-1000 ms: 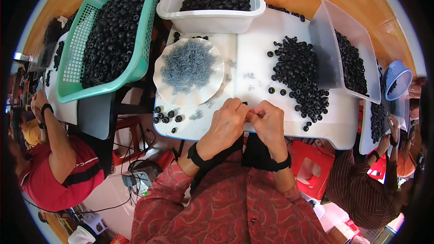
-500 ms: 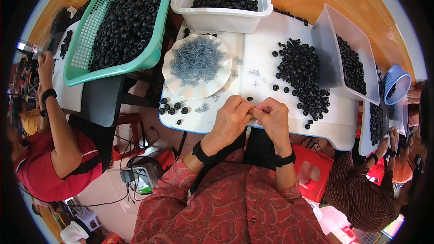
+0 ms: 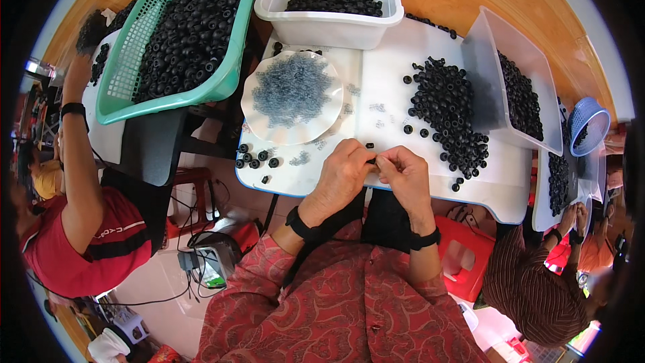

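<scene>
Both of my hands meet over the near edge of the white-topped table (image 3: pixel 416 168), fingertips almost touching. My left hand (image 3: pixel 339 171) pinches a small black part (image 3: pixel 371 160), mostly covered by the fingers. The fingers of my right hand (image 3: pixel 406 176) are pinched at the same part; whether they hold a further piece is hidden. Just beyond the fingertips lies a small black piece (image 3: pixel 369 146). A wavy-edged white plate (image 3: pixel 259 121) bears a heap of tiny grey-blue pieces like coil springs (image 3: pixel 292 87). Several round black parts with holes (image 3: pixel 254 163) lie left of my hands.
A pile of black round parts (image 3: pixel 440 104) lies to the right, by a tipped clear bin (image 3: pixel 487 60). Behind stand a white tub (image 3: pixel 329 23) and a green basket (image 3: pixel 232 81), both holding black parts. Co-workers sit left (image 3: pixel 101 228) and right (image 3: pixel 537 289).
My fingertips have parted slightly, and the black part between them now shows. At the left, the co-worker's arm has moved farther over their table.
</scene>
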`<state>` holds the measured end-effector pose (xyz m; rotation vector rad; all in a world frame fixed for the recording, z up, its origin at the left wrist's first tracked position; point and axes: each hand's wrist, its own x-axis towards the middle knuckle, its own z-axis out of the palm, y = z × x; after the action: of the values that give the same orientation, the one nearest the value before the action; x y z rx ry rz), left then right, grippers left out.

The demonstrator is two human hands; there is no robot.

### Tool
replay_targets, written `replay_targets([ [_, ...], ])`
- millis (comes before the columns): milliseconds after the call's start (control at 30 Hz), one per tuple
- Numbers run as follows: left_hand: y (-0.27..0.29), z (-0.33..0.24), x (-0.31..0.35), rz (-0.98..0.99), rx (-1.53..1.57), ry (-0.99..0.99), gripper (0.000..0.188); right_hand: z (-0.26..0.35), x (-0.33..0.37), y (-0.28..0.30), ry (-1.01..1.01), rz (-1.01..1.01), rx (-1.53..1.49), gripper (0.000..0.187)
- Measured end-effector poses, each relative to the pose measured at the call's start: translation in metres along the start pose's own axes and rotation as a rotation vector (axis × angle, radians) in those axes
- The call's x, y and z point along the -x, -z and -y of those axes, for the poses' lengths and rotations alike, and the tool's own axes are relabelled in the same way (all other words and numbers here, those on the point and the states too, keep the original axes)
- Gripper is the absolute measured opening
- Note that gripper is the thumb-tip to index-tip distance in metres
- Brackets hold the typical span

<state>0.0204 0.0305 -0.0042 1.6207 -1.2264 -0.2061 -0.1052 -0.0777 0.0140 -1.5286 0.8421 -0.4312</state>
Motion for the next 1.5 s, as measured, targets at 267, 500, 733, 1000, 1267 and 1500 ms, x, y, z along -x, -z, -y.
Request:
replay_targets([
  [267, -0.001, -0.001, -0.003, 0.023, -0.016, 0.003, 0.024, 0.001, -0.005, -0.001, -0.045, -0.013, -0.043, 0.009],
  [500, 0.001, -0.007, -0.006, 0.088, -0.053, 0.047, 0.026, 0.006, -0.007, -0.007, -0.090, -0.080, 0.147, 0.009],
  [733, 0.000, -0.005, -0.005, 0.107, -0.112, 0.043, 0.023, -0.002, -0.007, -0.008, -0.034, -0.083, 0.185, 0.008],
  [1000, -0.001, -0.013, -0.002, 0.047, -0.164, 0.004, 0.019, -0.011, 0.001, -0.002, 0.038, -0.051, -0.074, 0.007],
  [1267, -0.009, -0.028, 0.002, 0.081, -0.367, 0.035, 0.018, -0.015, 0.008, -0.006, 0.070, -0.064, -0.144, 0.011],
  [1500, -0.007, -0.016, 0.008, -0.020, -0.168, 0.027, 0.023, -0.021, 0.010, -0.004, 0.170, -0.060, -0.022, 0.019],
])
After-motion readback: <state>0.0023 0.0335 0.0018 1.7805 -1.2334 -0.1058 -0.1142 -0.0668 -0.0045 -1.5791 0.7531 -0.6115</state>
